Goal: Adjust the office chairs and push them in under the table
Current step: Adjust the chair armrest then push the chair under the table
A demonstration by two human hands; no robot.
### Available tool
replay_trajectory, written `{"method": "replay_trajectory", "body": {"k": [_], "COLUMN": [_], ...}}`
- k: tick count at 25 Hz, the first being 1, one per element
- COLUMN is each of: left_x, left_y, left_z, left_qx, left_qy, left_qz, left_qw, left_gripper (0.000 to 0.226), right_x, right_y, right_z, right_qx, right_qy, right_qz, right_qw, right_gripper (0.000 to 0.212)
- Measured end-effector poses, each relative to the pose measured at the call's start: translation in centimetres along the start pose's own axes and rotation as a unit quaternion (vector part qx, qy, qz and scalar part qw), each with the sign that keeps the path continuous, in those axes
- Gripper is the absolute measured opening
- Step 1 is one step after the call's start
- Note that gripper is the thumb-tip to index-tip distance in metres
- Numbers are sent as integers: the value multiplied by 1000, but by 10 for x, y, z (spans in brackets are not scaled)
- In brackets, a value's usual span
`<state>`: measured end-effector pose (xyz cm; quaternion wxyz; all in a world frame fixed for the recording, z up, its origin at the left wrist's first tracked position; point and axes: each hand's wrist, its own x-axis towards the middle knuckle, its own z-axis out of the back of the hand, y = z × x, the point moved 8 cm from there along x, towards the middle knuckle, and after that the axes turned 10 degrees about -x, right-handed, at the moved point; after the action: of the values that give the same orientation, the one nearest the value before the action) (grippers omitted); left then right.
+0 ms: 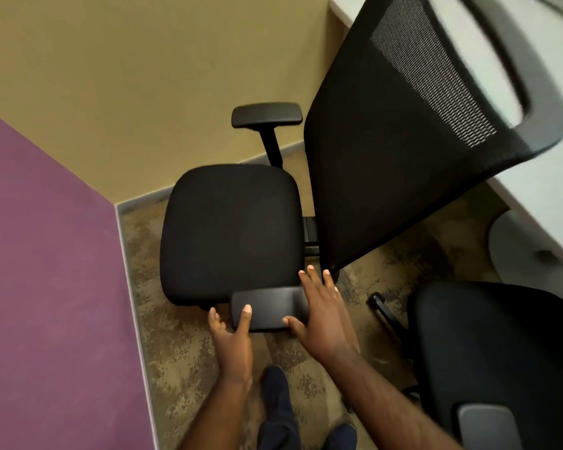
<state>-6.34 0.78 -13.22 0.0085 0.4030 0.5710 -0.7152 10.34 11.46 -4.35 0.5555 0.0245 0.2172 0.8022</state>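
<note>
A black office chair (231, 228) stands in the room's corner, turned sideways, its mesh backrest (403, 131) toward the white table (546, 177) on the right. Its near armrest (267, 308) lies just in front of me. My left hand (233, 336) is at the armrest's left end, thumb on top of the pad, fingers spread loosely beside it. My right hand (322, 310) lies over the armrest's right end with straight fingers reaching toward the backrest's lower edge. The far armrest (267, 114) stands by the wall.
A second black chair (488, 352) stands at the lower right, close beside my right arm. A purple wall (46, 271) on the left and a tan wall (143, 76) behind meet in the corner. Mottled brown carpet covers the floor; my feet (280, 401) are below.
</note>
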Motion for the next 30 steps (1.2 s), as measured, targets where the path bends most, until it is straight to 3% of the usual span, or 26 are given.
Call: {"method": "replay_trajectory", "body": {"k": [7,16,23,30], "left_x": [-39,-112,-174,-228], "left_y": [-131,-276,-340,-349], "left_z": [-50,-148,-208,-280], "left_qx": [99,73,79,149], "left_qy": [60,153,222,315], "left_qz": [-197,-304,-367,-417], "left_qw": [974,938,900,839], "left_gripper": [75,74,74,75], "right_x": [5,5,2,-6], "right_y": [45,43,13,-33], "right_z": [158,330,416,444], "right_qx": [-5,-16,-18,-19], "right_qy": [-168,-308,-379,-397], "right_qz": [103,94,60,12], "right_qw": [980,947,923,917], "right_gripper": [71,72,74,74]}}
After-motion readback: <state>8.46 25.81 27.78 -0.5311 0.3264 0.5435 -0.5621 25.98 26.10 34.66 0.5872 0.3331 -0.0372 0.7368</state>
